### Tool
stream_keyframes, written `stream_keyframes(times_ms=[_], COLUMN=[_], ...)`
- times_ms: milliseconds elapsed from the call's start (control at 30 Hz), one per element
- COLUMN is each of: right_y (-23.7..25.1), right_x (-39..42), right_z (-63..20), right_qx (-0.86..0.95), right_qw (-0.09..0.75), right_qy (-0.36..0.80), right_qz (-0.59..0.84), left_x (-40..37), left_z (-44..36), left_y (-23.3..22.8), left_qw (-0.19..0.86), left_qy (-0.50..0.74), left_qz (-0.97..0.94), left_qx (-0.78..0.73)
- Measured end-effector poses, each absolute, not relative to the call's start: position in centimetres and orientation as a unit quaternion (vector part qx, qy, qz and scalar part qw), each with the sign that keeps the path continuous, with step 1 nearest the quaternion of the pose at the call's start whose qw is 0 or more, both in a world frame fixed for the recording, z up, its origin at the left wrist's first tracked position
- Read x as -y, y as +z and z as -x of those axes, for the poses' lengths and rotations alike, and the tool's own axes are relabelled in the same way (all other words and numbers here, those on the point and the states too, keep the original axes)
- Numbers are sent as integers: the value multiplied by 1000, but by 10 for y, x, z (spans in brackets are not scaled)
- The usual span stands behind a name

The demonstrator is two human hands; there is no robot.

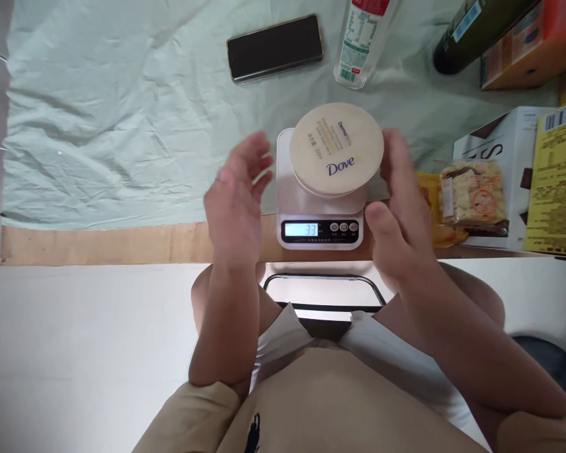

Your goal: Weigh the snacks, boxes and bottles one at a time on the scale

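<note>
A round cream-coloured Dove jar [334, 148] sits on the white kitchen scale [321, 202], lid up. The scale's lit display [302, 229] reads 33. To the left of the scale, my left hand [238, 195] hovers with fingers apart and slightly curled, touching nothing. My right hand [400, 207] is at the jar's right side, thumb and fingers spread. Its fingertips are close to the jar's edge; whether they touch it I cannot tell. Both hands are a little blurred.
Behind the scale lie a black phone [276, 49] and a clear labelled bottle [362, 41]. A dark bottle [476, 31], an orange box [531, 50], a packaged snack [474, 192], a white box [514, 145] and a yellow package [556, 182] crowd the right. The table's wooden edge [99, 244] faces me.
</note>
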State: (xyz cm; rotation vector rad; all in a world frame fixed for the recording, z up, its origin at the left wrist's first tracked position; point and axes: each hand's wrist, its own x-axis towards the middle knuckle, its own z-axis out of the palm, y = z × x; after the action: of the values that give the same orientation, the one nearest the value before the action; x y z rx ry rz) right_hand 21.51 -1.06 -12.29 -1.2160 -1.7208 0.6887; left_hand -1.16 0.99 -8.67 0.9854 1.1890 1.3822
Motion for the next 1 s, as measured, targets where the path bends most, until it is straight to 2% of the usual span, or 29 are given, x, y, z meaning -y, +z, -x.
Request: stream_keyframes(times_ms=[133,267,433,567,867,1000], right_y=[-148,-164,-167,-168,-170,-167], right_x=[17,16,14,14,12,12], right_z=[-219,-219,-216,-215,-213,-210], right_qx=[686,690,691,692,690,685], right_qw=[555,579,567,567,572,575], right_qy=[172,131,139,146,145,158], right_qz=[438,414,427,422,420,420], left_x=[-12,-13,-12,-9,-9,-10], left_z=[15,12,11,12,7,8], left_y=[-84,-80,-84,-90,-75,-80], left_qw=[363,282,271,301,308,254], left_qy=[711,755,723,708,706,684], left_qz=[-313,-317,-385,-410,-399,-455], left_qx=[-515,-499,-505,-490,-498,-510])
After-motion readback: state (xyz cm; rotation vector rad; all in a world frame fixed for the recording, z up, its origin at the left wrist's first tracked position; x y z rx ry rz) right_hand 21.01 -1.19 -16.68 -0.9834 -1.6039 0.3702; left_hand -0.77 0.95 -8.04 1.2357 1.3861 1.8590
